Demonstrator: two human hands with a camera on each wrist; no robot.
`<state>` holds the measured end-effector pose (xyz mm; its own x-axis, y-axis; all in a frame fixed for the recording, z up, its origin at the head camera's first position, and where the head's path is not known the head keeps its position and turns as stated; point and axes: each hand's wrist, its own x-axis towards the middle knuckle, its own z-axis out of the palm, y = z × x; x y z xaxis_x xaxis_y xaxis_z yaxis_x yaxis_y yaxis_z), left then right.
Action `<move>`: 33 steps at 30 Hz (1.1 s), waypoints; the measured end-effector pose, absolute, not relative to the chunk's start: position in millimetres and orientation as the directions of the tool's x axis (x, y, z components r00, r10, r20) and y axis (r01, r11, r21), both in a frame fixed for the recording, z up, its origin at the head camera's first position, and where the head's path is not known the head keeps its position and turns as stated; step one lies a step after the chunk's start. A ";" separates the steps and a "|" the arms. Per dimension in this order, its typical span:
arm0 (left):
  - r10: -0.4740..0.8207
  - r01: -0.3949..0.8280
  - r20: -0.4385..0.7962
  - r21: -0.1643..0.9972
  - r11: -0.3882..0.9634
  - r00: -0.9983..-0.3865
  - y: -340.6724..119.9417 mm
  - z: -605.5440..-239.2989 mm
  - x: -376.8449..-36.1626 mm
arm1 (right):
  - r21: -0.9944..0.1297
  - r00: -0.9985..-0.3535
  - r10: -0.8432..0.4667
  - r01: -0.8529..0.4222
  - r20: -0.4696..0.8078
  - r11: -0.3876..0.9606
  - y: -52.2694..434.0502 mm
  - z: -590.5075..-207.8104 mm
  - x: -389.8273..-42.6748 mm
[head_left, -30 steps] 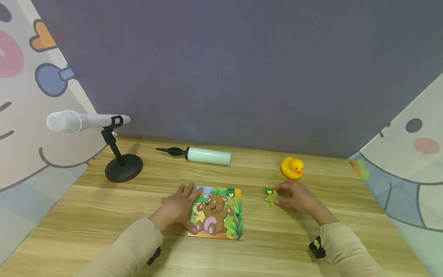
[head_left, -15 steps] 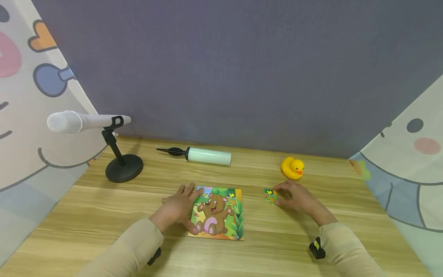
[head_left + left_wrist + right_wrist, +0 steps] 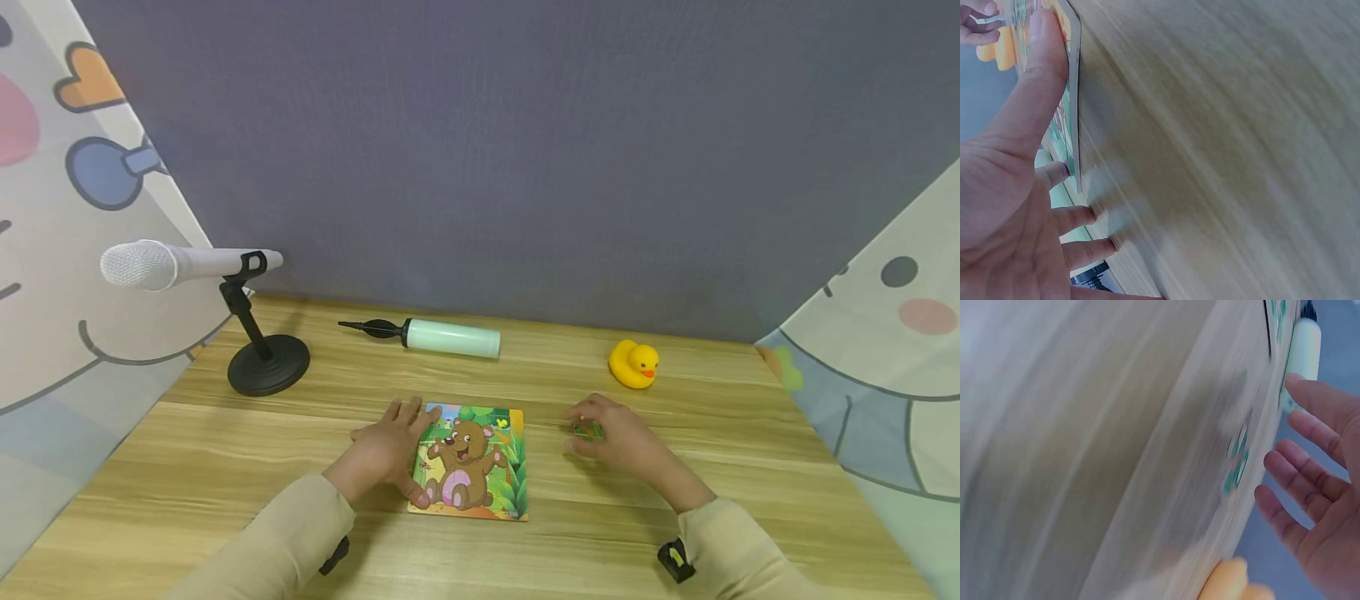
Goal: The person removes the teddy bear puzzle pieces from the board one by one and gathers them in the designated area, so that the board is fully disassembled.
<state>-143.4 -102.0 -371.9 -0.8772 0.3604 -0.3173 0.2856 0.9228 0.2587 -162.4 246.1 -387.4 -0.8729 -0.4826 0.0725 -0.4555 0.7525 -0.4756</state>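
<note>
Puzzle piece [image 3: 587, 430] lies flat on the table [image 3: 675, 500], just right of the bear puzzle board [image 3: 471, 460], toward the near edge. It looks thin, light and stiff, best pinched by its rim. Her right hand [image 3: 622, 440] covers it, fingers relaxed; the left hand [image 3: 382, 450] presses flat on the board's left edge.

The head camera looks forward and down over the desk [image 3: 225, 467] from its near edge. Each wrist camera skims the desktop at close range, and all three views share the bear puzzle [image 3: 472, 458].
</note>
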 end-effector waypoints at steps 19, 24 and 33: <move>0.345 0.274 -0.328 0.244 0.930 -0.880 -101.4 -372.4 -142.8 | -0.436 -0.899 -0.437 -0.403 0.026 0.804 165.8 -392.3 -136.5; 0.348 0.282 -0.323 0.234 0.930 -0.880 -101.0 -372.6 -142.7 | -0.323 -0.898 -0.437 -0.429 0.052 0.843 158.3 -393.2 -133.3; 0.343 0.295 -0.328 0.187 0.937 -0.880 -100.2 -373.1 -143.1 | -0.328 -0.906 -0.418 -0.415 0.067 0.848 154.1 -396.6 -134.1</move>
